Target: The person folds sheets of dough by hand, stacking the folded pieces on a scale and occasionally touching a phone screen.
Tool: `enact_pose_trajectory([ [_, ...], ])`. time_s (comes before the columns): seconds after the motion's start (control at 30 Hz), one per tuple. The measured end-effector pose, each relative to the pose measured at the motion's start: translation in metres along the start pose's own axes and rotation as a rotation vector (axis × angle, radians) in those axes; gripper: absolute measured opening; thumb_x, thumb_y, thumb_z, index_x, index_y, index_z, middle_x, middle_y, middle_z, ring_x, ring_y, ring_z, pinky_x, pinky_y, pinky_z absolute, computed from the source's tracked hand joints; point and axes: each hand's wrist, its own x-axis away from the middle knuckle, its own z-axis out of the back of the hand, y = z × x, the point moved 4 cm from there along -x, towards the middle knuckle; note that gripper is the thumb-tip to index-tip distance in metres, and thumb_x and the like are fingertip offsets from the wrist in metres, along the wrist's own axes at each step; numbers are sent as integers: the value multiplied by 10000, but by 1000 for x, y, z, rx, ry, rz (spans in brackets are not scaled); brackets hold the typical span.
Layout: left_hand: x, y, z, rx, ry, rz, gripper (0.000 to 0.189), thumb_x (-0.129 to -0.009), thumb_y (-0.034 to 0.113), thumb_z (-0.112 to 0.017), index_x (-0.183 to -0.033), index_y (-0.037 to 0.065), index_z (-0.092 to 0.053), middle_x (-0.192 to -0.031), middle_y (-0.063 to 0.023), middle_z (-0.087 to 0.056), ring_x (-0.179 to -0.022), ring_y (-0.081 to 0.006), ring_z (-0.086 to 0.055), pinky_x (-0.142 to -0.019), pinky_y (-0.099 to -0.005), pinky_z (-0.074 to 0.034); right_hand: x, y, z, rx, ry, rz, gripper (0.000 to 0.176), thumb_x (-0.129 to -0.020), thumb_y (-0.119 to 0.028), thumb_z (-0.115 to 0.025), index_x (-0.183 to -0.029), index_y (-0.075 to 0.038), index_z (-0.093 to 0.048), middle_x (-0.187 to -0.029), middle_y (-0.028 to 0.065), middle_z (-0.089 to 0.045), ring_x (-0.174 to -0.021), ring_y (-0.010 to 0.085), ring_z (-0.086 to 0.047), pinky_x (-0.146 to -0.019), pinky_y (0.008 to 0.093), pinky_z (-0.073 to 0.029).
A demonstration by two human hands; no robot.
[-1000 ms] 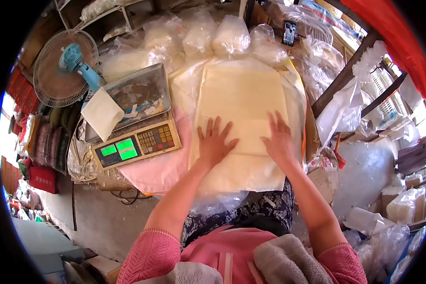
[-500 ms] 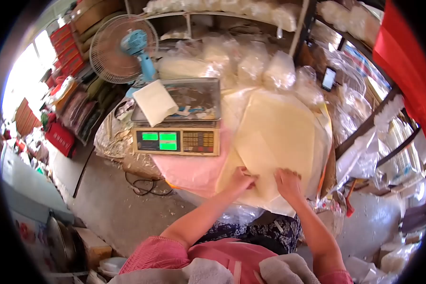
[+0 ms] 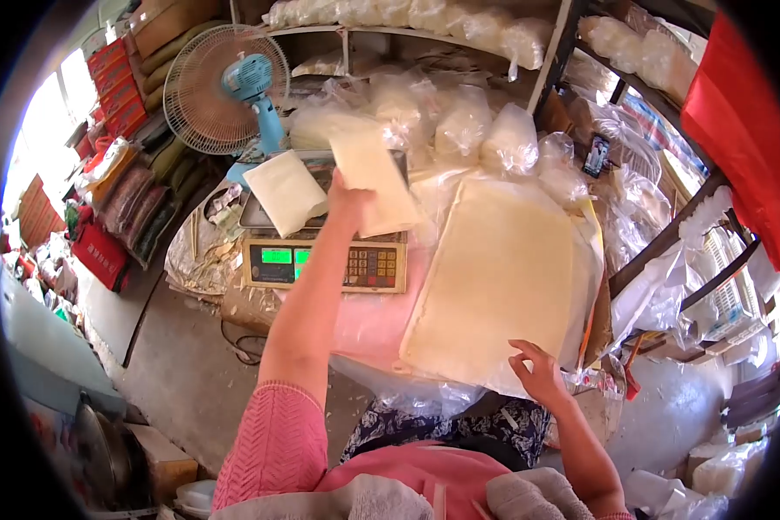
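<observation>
My left hand reaches over the digital scale and grips a folded cream sheet by its left edge. That sheet is held above the right part of the scale's pan. Another folded cream sheet lies on the left part of the pan. A stack of wide, thin cream sheets is spread flat on the table to the right of the scale. By the stack's lower right corner is my right hand, its fingers apart and holding nothing.
A blue fan stands behind the scale at left. Filled clear plastic bags line the back, with a phone at their right. Pink sheeting lies in front of the scale. Red cloth hangs at right.
My left hand has moved up and left from the stack, carrying a folded sheet over the scale. My right hand has come down off the stack, fingers now spread.
</observation>
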Motion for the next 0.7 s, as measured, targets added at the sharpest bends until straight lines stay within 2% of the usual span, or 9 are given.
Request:
enact_pose_trajectory([
  [0.07, -32, -49, 29, -67, -24, 174, 485, -549, -93, -704, -1000, -21, -542, -923, -143, -625, -778, -247, -613, -676, -355, -521, -1, -6, 8, 18, 28, 53, 318, -851, -105, -598, -1154, -14, -567, -1095, 171, -615, -844, 241, -644, -790, 344, -489],
  [0.13, -16, -28, 34, -81, 11, 209, 502, -544, -117, -692, -1010, -11, -537, -907, -154, -626, -775, -272, -622, -638, -398, -528, -2, -29, 32, 50, 81, 82, 327, -849, -109, -602, -1161, -19, -562, -1096, 169, -615, -849, 236, -644, -792, 344, -489],
  [0.17, -18, -29, 41, -92, -42, 226, 494, -555, -117, -679, -1014, -3, -537, -903, -154, -626, -776, -276, -623, -652, -398, -528, -1, -44, 47, 29, 121, 68, 370, -846, -143, -617, -1200, -48, -563, -1015, 128, -648, -914, 202, -632, -853, 321, -466],
  [0.3, -9, -9, 59, -180, -127, 252, 499, -622, -107, -674, -1093, 9, -560, -960, -120, -653, -819, -255, -637, -728, -372, -534, 14, -125, 121, 72, 321, 312, 520, -797, -136, -683, -1279, -64, -503, -1118, 116, -614, -989, 201, -621, -881, 317, -460],
  [0.33, -9, -7, 64, -252, -109, 201, 443, -678, -63, -679, -1098, 7, -559, -960, -109, -657, -807, -249, -640, -707, -354, -533, 25, -154, 140, 7, 362, 374, 520, -777, -109, -657, -1254, 28, -500, -1222, 119, -572, -1078, 193, -570, -952, 345, -417],
  [0.37, 2, 12, 57, -466, -64, 157, 440, -709, -15, -683, -1127, 3, -547, -1010, -127, -644, -846, -271, -633, -740, -372, -524, 36, -173, 157, -6, 439, 471, 599, -764, -177, -685, -1267, 64, -465, -1295, 175, -505, -1164, 253, -514, -978, 399, -404],
  [0.5, 50, 77, 24, -1356, 46, -188, 504, -780, 133, -683, -1226, -1, -492, -1187, -185, -565, -1061, -350, -549, -905, -431, -450, 76, -207, 199, 65, 640, 684, 608, -766, -207, -685, -1272, 47, -464, -1297, 172, -503, -1172, 257, -506, -984, 405, -396],
  [0.6, 95, 105, -7, -1369, -43, -559, 560, -789, 175, -676, -1279, 16, -457, -1270, -210, -492, -1203, -375, -426, -1011, -455, -354, 78, -185, 224, 158, 696, 589, 615, -767, -230, -685, -1276, 35, -463, -1298, 169, -502, -1179, 261, -500, -988, 409, -390],
  [0.7, 150, 112, -45, -1201, -153, -698, 507, -790, 122, -644, -1258, 18, -478, -1300, -198, -472, -1264, -360, -376, -1044, -431, -329, 79, -145, 247, 206, 688, 403, 623, -768, -252, -686, -1280, 23, -462, -1299, 167, -500, -1185, 265, -494, -993, 413, -384],
])
